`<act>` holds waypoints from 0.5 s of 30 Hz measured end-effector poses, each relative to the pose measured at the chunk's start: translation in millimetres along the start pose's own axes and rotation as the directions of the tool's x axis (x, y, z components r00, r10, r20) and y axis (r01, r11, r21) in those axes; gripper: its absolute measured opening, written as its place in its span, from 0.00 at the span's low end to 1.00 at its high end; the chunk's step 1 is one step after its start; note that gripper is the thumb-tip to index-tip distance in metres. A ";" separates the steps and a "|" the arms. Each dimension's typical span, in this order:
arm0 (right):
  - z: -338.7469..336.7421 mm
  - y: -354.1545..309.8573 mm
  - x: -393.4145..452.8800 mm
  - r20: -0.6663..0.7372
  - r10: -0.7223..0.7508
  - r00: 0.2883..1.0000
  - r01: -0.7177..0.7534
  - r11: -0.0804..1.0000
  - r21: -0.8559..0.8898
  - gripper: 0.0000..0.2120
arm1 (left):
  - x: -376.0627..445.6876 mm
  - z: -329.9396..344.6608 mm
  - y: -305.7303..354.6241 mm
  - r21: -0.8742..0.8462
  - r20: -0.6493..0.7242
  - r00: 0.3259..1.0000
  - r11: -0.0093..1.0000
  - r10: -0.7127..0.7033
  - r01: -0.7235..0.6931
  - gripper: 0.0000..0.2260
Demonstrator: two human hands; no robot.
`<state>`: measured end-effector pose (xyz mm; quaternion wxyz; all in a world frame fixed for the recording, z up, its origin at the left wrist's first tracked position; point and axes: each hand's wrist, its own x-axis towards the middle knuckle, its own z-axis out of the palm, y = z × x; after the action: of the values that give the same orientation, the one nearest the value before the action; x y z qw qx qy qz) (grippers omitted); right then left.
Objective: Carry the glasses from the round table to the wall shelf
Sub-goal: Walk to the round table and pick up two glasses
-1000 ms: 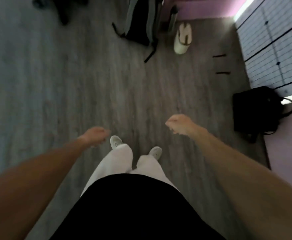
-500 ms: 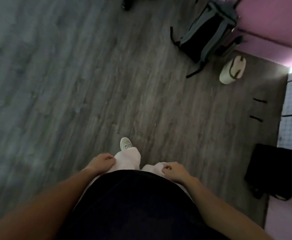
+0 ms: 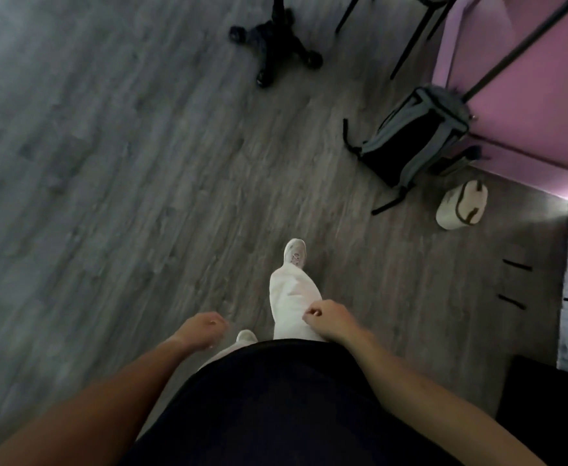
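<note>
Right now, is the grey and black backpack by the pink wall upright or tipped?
Upright: the grey and black backpack stands on the floor against the pink wall, top up.

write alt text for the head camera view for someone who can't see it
Looking down, a person walks over grey wood flooring, left hand and right hand loosely curled and holding nothing. A grey backpack and cream bag lie by a pink wall.

black bag [image 3: 551, 398] cut by right edge; chair base [image 3: 272, 38] top cropped; left hand [image 3: 202, 331] blurred.
</note>
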<state>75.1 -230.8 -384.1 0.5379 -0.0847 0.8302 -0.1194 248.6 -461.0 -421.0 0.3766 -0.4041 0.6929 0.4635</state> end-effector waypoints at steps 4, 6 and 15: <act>-64.4 -33.8 49.1 -0.004 -0.033 0.999 0.033 0.999 -0.042 0.16 | 25.9 -41.5 40.4 -0.002 -0.032 0.998 0.999 -0.050 0.050 0.08; -107.5 -53.9 67.6 0.000 -0.063 0.998 0.063 0.997 -0.054 0.13 | 35.2 -63.5 71.8 0.026 -0.078 0.995 0.997 -0.067 0.070 0.08; -243.4 -140.8 136.4 0.049 -0.117 0.992 0.126 0.961 -0.248 0.09 | 91.2 -155.8 202.6 -0.057 -0.277 0.960 0.998 0.023 -0.041 0.10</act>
<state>-201.0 -376.1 -366.8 0.5284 -0.2046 0.8228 -0.0450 5.9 -578.4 -389.7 0.2558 -0.4652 0.7302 0.4300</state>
